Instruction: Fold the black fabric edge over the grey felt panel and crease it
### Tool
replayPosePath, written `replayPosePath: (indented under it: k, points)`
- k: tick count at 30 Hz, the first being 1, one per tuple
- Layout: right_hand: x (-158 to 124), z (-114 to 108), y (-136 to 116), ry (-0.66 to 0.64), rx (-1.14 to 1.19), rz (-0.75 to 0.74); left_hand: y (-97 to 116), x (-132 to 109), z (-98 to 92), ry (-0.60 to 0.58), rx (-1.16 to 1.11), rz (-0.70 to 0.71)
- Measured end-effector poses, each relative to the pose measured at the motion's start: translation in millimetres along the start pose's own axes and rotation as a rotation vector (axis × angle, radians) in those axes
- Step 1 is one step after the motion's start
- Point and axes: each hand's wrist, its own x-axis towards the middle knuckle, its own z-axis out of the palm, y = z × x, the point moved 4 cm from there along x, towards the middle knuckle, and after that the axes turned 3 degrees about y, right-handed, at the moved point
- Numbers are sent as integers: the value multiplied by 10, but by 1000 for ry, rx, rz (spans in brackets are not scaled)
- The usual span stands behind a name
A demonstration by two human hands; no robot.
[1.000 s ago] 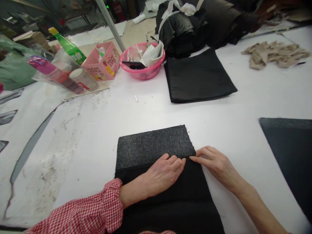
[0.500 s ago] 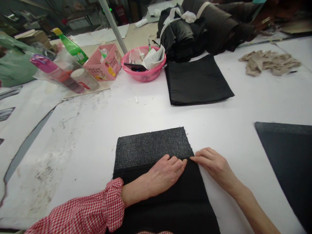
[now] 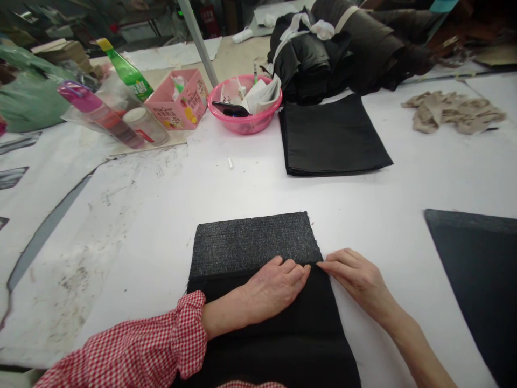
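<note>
A black cloth [image 3: 299,345] lies before me, with a dark grey, speckled band [image 3: 252,242] across its far end. Along the line where black meets grey runs a narrow folded edge. My left hand [image 3: 278,285] rests on the black cloth, its curled fingers closed on that edge near the right side. At the right end of the same edge, my right hand [image 3: 355,272] pinches the cloth's corner between thumb and forefinger. The two hands are close together but apart.
Beyond the cloth lies a stack of black cloth pieces [image 3: 335,134]. Further left stand a pink basin [image 3: 246,123], a pink box [image 3: 180,102], a green bottle [image 3: 127,73] and a purple-topped bottle [image 3: 100,116]. Another dark cloth [image 3: 480,269] lies at right, a beige rag [image 3: 452,110] behind it.
The view has shifted slightly, so the background things appear a little further right. Both hands stay at the folded edge in nearly the same pose.
</note>
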Motion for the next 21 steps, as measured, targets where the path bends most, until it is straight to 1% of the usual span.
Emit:
replayPosePath:
  k: [8,14,21]
  points:
    - [-28,33,55,-9,-42,-48,-18,12,-18,-38,1,0]
    - [-45,48,69,-12,-28,-38,-17,30,-20,-53,-13,1]
    - [-92,76,92,-12,-49,-55,-14,89,-50,-95,-40,-37]
